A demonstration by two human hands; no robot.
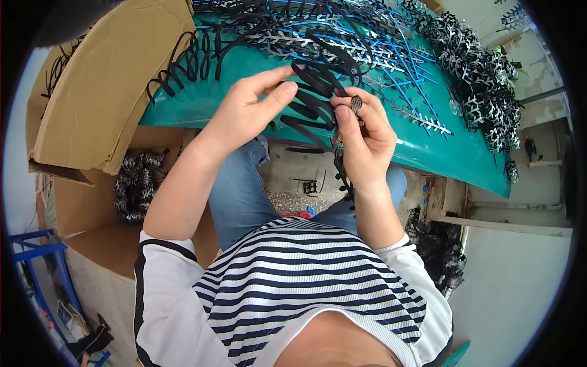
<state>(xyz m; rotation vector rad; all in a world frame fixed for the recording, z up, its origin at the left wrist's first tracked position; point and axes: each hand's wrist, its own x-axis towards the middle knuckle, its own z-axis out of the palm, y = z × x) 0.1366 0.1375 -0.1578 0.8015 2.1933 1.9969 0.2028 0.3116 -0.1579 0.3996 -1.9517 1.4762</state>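
A bundle of narrow black ribbon loops (315, 110) hangs between my two hands, over the near edge of the table. My left hand (254, 107) has its thumb and index finger at the left side of these loops, the other fingers curled behind. My right hand (367, 137) pinches the right ends of the loops between thumb and fingers. A small dark patterned oval (356, 104) shows at its fingers; whether it is a ring or part of the trim I cannot tell. Below that hand dangles a black leaf-shaped trim strip (340, 165).
A green-covered table (428, 153) carries black and silver leaf trims (330, 43), blue strips (403, 92) and a heap of leaf garlands (489, 104). Cardboard boxes (104, 92) stand at the left, one with garlands inside (139, 183). Black trim (310, 186) lies on the floor.
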